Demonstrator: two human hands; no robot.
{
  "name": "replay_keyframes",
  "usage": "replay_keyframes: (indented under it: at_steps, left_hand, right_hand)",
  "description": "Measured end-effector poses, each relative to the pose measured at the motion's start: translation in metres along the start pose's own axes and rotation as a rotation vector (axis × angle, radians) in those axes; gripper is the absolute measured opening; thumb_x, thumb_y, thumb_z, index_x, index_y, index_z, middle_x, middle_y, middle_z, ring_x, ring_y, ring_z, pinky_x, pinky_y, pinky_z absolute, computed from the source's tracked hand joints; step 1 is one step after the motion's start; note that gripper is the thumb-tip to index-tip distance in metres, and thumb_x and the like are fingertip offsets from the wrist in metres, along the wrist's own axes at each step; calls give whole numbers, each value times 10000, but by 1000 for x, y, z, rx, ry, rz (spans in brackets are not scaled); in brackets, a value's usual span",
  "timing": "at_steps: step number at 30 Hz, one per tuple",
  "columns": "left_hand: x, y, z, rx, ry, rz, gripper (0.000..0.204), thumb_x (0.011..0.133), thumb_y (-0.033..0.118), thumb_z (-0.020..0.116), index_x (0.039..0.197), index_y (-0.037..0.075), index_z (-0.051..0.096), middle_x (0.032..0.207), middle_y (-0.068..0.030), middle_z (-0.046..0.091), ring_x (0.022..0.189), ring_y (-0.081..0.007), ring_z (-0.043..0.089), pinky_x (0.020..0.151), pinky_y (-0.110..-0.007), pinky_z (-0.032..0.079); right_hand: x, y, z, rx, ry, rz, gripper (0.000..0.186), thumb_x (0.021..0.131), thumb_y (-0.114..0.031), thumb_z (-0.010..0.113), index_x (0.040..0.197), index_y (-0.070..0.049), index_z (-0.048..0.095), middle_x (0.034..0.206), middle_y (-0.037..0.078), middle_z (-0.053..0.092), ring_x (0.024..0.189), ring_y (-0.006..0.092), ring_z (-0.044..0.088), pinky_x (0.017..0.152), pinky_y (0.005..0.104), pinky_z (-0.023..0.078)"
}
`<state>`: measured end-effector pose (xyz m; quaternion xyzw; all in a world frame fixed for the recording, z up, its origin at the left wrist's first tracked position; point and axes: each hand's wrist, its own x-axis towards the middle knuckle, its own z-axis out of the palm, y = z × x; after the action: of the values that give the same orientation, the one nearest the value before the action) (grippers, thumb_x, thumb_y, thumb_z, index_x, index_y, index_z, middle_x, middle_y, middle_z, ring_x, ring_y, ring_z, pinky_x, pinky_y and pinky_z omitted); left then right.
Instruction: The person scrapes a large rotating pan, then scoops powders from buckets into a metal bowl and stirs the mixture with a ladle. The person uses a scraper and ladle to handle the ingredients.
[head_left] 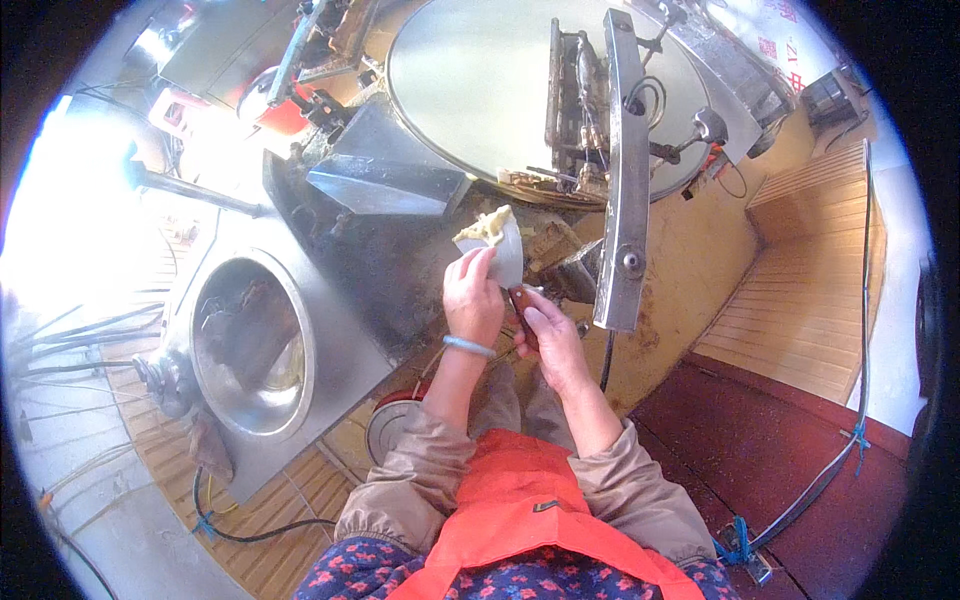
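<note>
scraper (511, 258) before round plate (465, 90) | steel basin (306, 352) left | slatted wood (800, 295) right

Head viewpoint: the wearer's head, left of two side-by-side fisheye lenses, above the red apron (520, 475).
Facing: down and forward, past the apron toward the round plate (460, 85) at the upper edge.
Nearness: apron and sleeves (405, 490) close below; left hand (474, 303) and right hand (557, 345) near mid-field; plate farther off.
Field: wide, circular, dark-cornered.
</note>
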<state>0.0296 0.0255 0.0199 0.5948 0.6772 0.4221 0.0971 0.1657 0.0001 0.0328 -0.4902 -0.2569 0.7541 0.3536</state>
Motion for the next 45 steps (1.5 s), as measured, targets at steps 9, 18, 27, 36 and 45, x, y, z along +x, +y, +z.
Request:
replay_keyframes:
  at_steps: [9, 18, 27, 36, 45]
  left_hand:
    - [-35, 17, -46, -155, 261, -253, 405, 669, -96, 468, 1038, 48, 556, 1034, -93, 533, 977, -224, 499, 865, -332, 402]
    - [-49, 0, -77, -1368, -142, -1136, 426, 919, 395, 397, 1168, 72, 520, 1095, -53, 572, 983, -184, 519, 852, -320, 400]
    - [-18, 48, -126, -1762, -436, -1013, 616, 940, 494, 273, 1211, -20, 477, 1224, -173, 519, 1141, -267, 490, 971, -393, 373]
    - [-23, 64, -169, -1803, -442, -748, 596, 952, 465, 255, 1239, -23, 442, 1264, -172, 484, 1190, -275, 448, 1020, -381, 327]
    - [-126, 66, -204, -1586, -3, -991, 407, 947, 340, 379, 1172, 21, 493, 1130, -109, 578, 1046, -222, 550, 900, -344, 421]
  right_hand:
    - [-57, 15, -21, 114, -87, 14, 464, 870, -244, 557, 1277, -50, 446, 940, 76, 593, 600, 90, 503, 479, 198, 389]
    - [-107, 7, -35, 76, -182, 32, 455, 860, -222, 553, 1267, -45, 454, 943, 89, 598, 591, 89, 495, 477, 192, 378]
    - [-128, -14, -36, 51, -212, 144, 464, 789, -173, 532, 1219, -6, 483, 862, 110, 619, 521, 97, 495, 429, 196, 365]
    - [-145, -25, -40, -20, -318, 151, 419, 791, -118, 491, 1193, 2, 512, 817, 106, 620, 512, 97, 481, 444, 201, 377]
    - [-166, -23, -31, -16, -431, 146, 395, 817, -125, 519, 1192, 0, 506, 846, 110, 616, 512, 86, 490, 442, 191, 389]
